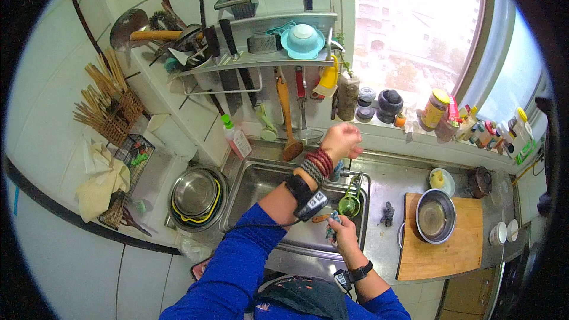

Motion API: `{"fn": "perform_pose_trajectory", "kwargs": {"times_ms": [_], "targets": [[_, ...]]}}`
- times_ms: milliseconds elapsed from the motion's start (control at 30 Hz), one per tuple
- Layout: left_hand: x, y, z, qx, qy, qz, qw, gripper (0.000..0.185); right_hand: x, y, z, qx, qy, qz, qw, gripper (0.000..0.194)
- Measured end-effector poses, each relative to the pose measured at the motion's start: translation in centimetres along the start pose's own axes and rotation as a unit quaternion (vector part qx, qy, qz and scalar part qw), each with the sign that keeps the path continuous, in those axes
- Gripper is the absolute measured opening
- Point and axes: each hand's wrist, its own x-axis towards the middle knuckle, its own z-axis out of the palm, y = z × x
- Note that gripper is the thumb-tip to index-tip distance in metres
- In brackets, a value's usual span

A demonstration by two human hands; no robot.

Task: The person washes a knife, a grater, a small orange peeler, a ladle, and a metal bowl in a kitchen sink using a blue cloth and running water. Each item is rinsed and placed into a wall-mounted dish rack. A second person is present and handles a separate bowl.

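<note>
My left hand (341, 140), blurred, reaches across the stainless steel sink (262, 178) to the wall side. It is over the faucet (351, 172); its fingers are bent, and whether they touch anything is hidden. Part of a blue patterned cloth (338, 170) shows beside the faucet. Over the right part of the sink, my right hand (346, 232) pinches a crumpled blue-and-white cloth (332, 227). A wooden handle (321, 218) shows just left of that cloth. Beyond my right hand, a green strainer (350, 205) sits at the sink's right side.
Stacked metal bowls (194, 193) stand left of the sink. A soap bottle (235, 138) and hanging wooden spatula (291, 146) are behind it. At right, a metal bowl (435, 216) rests on a wooden cutting board (444, 258), near a dark rag (388, 214). Jars (434, 109) line the windowsill.
</note>
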Motion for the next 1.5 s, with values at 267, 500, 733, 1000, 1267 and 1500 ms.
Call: {"fn": "perform_pose_trajectory", "kwargs": {"times_ms": [267,500,733,1000,1267,1500], "targets": [[-9.2,-12.2,-3.6,0.361,0.137,0.325,0.863,0.017,1.6,1.1,0.3,0.126,-0.062,-0.006,0.990,0.025],[-14.9,-19.9,-4.4,0.208,0.217,0.039,0.953,0.030,2.8,2.3,1.7,-0.085,-0.064,-0.172,0.979,0.024],[-15.9,-24.0,-5.6,-0.483,0.075,-0.191,0.852,0.045,2.5,3.4,3.4,-0.562,-0.044,-0.423,0.709,0.041],[-16.0,-26.0,-5.6,-0.398,0.238,-0.252,0.850,0.026,3.6,4.9,1.6,-0.552,-0.190,-0.445,0.679,0.031],[-15.9,-24.7,-5.3,-0.330,0.094,-0.219,0.914,0.021,4.3,4.5,-0.1,-0.608,-0.045,-0.392,0.689,0.021],[-13.7,-19.5,-8.7,-0.042,0.163,-0.238,0.957,0.049,3.1,3.9,-2.2,-0.586,0.000,-0.330,0.740,0.018]]}}
